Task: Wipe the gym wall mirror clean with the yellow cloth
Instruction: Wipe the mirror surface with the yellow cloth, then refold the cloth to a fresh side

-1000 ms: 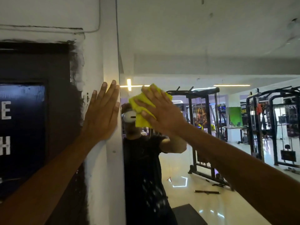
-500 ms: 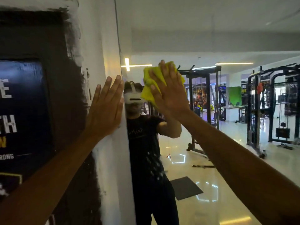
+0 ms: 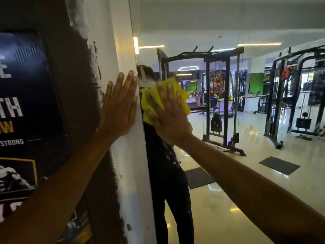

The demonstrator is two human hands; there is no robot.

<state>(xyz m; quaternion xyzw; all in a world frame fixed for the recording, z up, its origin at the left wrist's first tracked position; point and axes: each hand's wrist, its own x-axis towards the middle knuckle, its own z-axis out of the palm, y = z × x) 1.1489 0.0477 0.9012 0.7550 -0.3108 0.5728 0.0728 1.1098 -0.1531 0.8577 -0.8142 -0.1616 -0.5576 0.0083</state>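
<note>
The wall mirror point(image 3: 246, 173) fills the right two thirds of the view and reflects the gym. My right hand point(image 3: 168, 113) presses the crumpled yellow cloth point(image 3: 182, 95) flat against the glass close to the mirror's left edge, fingers straight and spread. The cloth shows above and to both sides of the hand. My left hand point(image 3: 119, 106) lies flat on the white wall strip point(image 3: 130, 173) just left of the mirror's edge, fingers straight, holding nothing.
A dark poster point(image 3: 26, 111) with white and yellow lettering hangs on the black-painted wall at left. The mirror reflects a person in dark clothes point(image 3: 167, 182), cable machines point(image 3: 219, 103), floor mats and a glossy floor.
My right hand slid the cloth left and down toward the mirror's left edge. The view dipped lower. My left hand stayed flat on the wall strip.
</note>
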